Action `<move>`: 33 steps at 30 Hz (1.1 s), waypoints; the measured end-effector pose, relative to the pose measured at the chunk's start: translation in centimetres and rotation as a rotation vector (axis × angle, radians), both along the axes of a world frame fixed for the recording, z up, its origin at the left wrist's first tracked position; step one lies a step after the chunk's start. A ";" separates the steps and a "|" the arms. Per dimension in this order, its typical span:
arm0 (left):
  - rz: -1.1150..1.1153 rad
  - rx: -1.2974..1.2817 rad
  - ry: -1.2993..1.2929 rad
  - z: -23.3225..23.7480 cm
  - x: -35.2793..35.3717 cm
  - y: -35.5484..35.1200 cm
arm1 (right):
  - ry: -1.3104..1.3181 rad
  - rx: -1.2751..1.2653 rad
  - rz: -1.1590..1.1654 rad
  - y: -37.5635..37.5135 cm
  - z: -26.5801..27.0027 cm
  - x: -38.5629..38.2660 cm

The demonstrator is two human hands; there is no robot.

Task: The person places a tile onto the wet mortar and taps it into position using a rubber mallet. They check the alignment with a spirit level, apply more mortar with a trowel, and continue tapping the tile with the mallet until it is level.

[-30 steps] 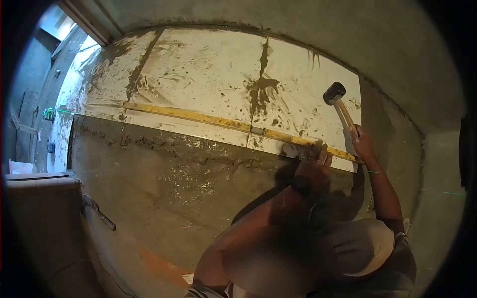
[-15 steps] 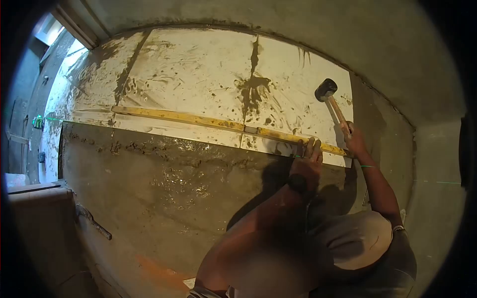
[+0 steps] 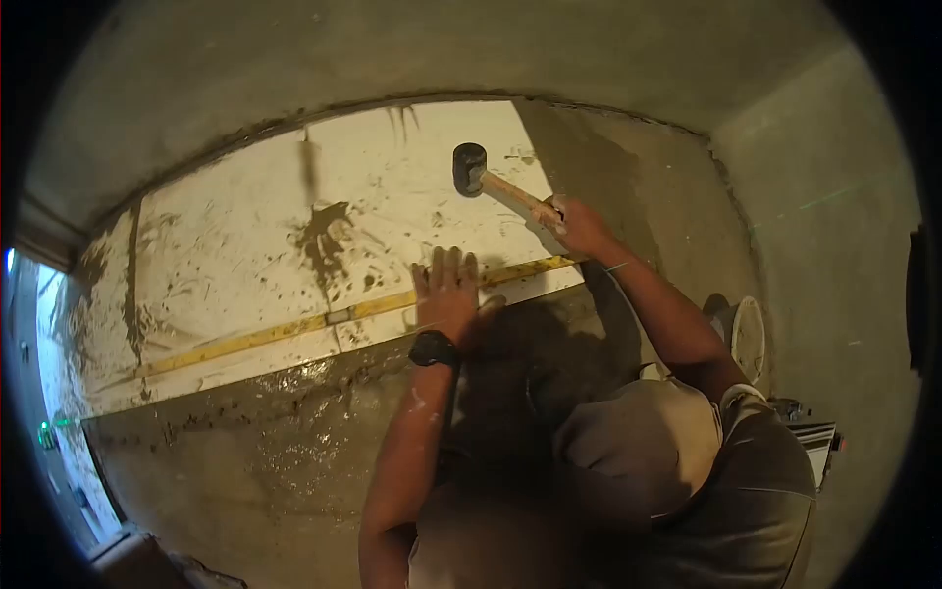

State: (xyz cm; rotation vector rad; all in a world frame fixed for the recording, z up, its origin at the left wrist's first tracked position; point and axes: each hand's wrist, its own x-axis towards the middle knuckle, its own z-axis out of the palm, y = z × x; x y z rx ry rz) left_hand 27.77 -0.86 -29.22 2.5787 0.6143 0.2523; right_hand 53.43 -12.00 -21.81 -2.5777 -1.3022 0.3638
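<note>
My left hand (image 3: pixel 448 294) lies with its fingers spread across the yellow level (image 3: pixel 245 342) and the pale tile surface (image 3: pixel 226 245), a dark watch at its wrist. The level runs along the near part of the smeared tiles. My right hand (image 3: pixel 581 228) is wrapped round the wooden handle of a rubber mallet (image 3: pixel 470 169). The mallet's black head is over the tiles, ahead of my left hand. Whether it touches them I cannot tell.
Wet mortar (image 3: pixel 294 422) spreads on the near side of the tiles. A round bucket (image 3: pixel 748 339) stands at the right, beyond my right arm. Walls border the far and right sides. A green-lit device (image 3: pixel 46 435) sits at the far left.
The view has swung to the right, so the tiles sit further left and the bucket has come into view. My left hand's fingers are spread wider; my right hand still holds the mallet.
</note>
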 end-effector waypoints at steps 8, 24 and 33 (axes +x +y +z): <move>-0.023 -0.112 0.288 1.5 4.7 4.5 | 0.026 0.005 -0.169 -9.0 -0.2 3.5; 0.105 -0.026 0.640 2.5 15.7 9.4 | 0.038 0.573 -0.155 -5.9 -3.0 11.3; 0.111 -0.029 0.617 2.2 15.7 9.4 | 0.009 0.290 -0.150 -4.9 -10.7 13.4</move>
